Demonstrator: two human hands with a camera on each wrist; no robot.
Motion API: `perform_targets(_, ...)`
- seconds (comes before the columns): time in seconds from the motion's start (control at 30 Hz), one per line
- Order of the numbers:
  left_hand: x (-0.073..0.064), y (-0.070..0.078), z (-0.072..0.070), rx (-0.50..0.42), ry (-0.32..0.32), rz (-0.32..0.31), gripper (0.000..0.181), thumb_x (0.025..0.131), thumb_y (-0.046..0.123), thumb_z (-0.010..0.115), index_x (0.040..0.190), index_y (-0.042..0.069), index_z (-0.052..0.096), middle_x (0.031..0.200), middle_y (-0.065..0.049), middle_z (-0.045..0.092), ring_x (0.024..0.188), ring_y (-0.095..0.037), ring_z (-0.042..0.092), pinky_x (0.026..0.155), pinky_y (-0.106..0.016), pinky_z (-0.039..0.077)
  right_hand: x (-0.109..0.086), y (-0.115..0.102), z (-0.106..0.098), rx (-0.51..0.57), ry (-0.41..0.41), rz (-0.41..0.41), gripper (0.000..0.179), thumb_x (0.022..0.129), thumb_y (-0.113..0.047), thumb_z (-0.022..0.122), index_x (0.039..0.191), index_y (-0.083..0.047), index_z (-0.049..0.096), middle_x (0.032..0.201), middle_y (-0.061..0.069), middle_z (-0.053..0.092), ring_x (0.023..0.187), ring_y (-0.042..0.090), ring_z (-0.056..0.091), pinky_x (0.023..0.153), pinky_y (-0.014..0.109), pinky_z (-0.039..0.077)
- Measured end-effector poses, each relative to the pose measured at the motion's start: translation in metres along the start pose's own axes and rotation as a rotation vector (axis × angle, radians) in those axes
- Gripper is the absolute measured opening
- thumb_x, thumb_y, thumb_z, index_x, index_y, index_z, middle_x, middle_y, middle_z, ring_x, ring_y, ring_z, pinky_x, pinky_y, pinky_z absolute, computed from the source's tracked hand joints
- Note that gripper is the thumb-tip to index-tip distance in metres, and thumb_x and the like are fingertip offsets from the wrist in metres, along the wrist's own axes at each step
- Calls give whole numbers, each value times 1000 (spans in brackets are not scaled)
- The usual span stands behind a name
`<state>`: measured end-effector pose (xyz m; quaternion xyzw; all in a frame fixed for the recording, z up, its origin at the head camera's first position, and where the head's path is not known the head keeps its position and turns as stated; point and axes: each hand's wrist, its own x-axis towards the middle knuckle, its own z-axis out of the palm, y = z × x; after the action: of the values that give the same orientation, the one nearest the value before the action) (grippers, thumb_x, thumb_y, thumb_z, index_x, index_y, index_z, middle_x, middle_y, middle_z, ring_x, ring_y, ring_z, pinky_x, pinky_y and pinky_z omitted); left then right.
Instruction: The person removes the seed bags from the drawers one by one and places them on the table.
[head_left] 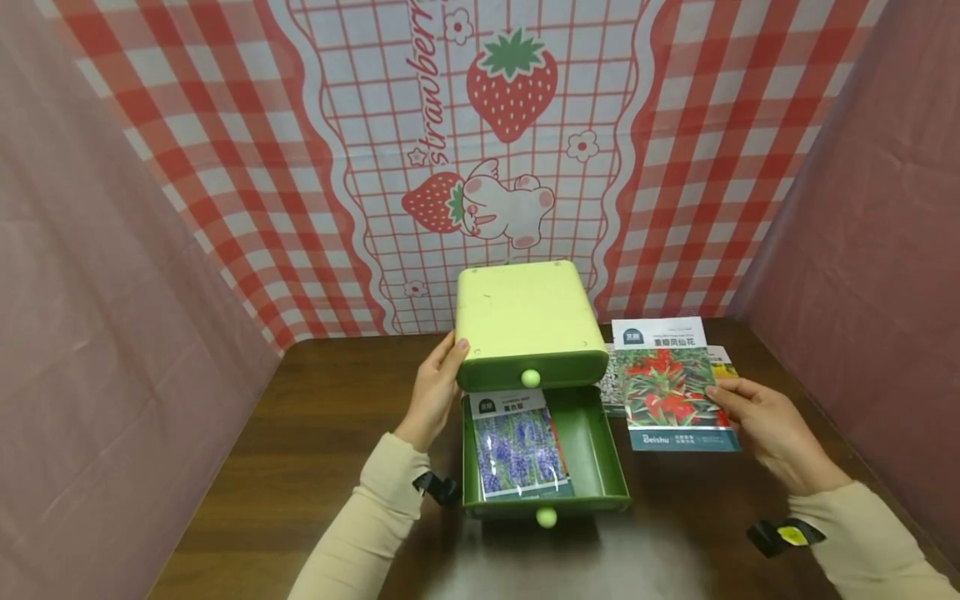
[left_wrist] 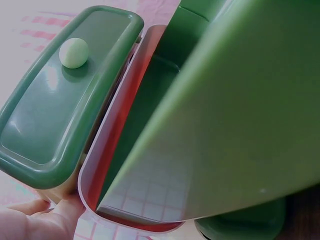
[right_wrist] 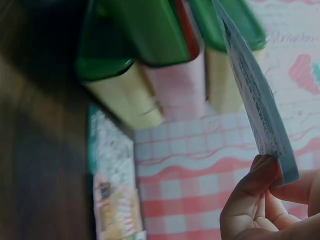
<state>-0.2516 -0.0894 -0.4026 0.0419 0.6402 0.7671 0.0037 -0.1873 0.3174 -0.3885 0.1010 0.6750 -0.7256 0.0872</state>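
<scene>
A small drawer cabinet with a pale yellow top stands on the table. Its top drawer front is closed; the green drawer below is pulled out. Inside lies a seed packet with purple flowers, a red edge showing from beneath it. My left hand rests against the cabinet's left side, thumb near the front corner. To the right of the drawer, my right hand pinches the right edge of a seed packet with red flowers. In the right wrist view that packet is seen nearly edge-on.
Behind the held packet, more packets lie on the wooden table, one with white flowers and one with yellow. A strawberry-print cloth hangs behind the cabinet, with pink curtains at both sides.
</scene>
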Motion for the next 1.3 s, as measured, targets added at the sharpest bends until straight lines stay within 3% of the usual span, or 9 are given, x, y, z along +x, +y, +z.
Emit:
perform_targets(0.13,0,0,0,-4,-2,6,65,99,44,55,153,14,34,147,-13,50,95,-8,63,75,-22,53,13,19,-6,-43,39,16,14,97,-27,63,83,-30,64,77,-10,65,66,6,65,58,26,59)
perform_targets(0.23,0,0,0,-6,-1,2,64,99,44,55,153,15,35,145,-13,51,91,-7,63,71,-21,52,20,34,-7,-133,67,37,11,97,-31,61,87,-30,65,76,-12,63,66,5,63,59,25,57)
perform_targets(0.3,0,0,0,-7,1,-2,64,99,44,56,152,16,36,144,-13,52,87,-7,63,68,-21,50,25,44,-6,-257,90,42,16,98,-36,59,99,-22,67,82,-13,60,69,4,59,62,25,55)
perform_targets(0.4,0,0,0,-3,2,-1,64,99,44,55,152,16,36,142,-14,53,83,-7,61,64,-20,48,30,58,-4,-451,111,38,44,98,-41,56,121,-5,62,95,-6,60,79,7,54,66,26,51)
perform_targets(0.5,0,0,0,-6,4,-7,64,99,44,55,153,16,35,143,-13,53,84,-7,62,65,-20,49,34,69,0,-554,118,35,55,99,-41,55,128,6,56,109,5,59,86,10,52,70,26,48)
perform_targets(0.97,0,1,1,-12,7,-12,64,98,43,56,153,16,35,144,-13,52,85,-7,63,66,-20,50,43,94,16,-658,118,-22,34,95,-20,59,109,11,65,109,22,65,87,14,53,71,26,45)
perform_targets(1.3,-1,1,0,-9,1,-11,66,99,43,55,154,14,33,146,-13,50,88,-7,63,69,-20,51,40,96,21,-733,83,-73,23,88,-11,63,95,11,69,83,7,67,72,14,53,61,29,47)
